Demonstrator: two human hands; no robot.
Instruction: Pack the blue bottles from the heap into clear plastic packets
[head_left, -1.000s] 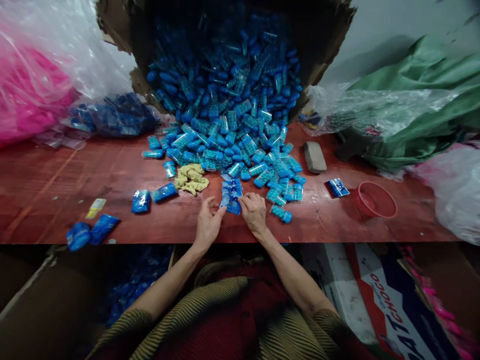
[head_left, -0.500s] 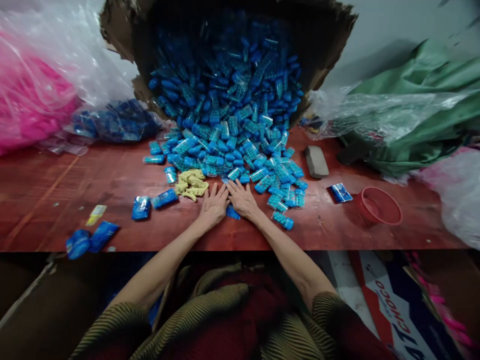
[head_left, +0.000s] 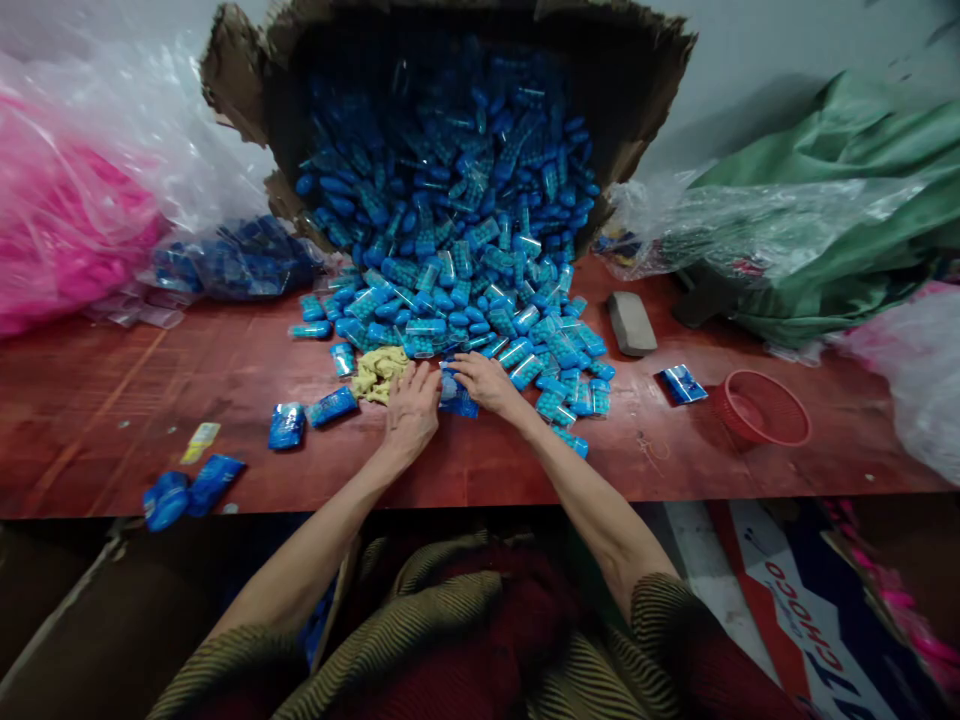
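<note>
A small blue packet (head_left: 459, 402) lies flat on the table between my hands. My right hand (head_left: 486, 383) reaches over it from the right, fingers stretched out and touching its upper part. To the left, my left hand (head_left: 412, 408) is open, palm down, with its fingers beside a crumpled yellow rubber-like piece (head_left: 379, 373). Just beyond my fingertips spreads a heap of clear containers with blue caps (head_left: 450, 300), filled with small blue balls. It spills out of a torn cardboard box (head_left: 660, 90).
Several blue packets (head_left: 286, 426) lie at the left. On the right are a grey block (head_left: 631, 324), another blue packet (head_left: 682, 384) and a red mesh basket (head_left: 757, 410). Plastic bags (head_left: 75, 200) and green fabric (head_left: 840, 170) stand along the back of the red table (head_left: 225, 370).
My hands have drawn apart: the left moved left and toward me, uncovering the blue packet. My right hand remains at the packet's upper side. The view has shifted slightly.
</note>
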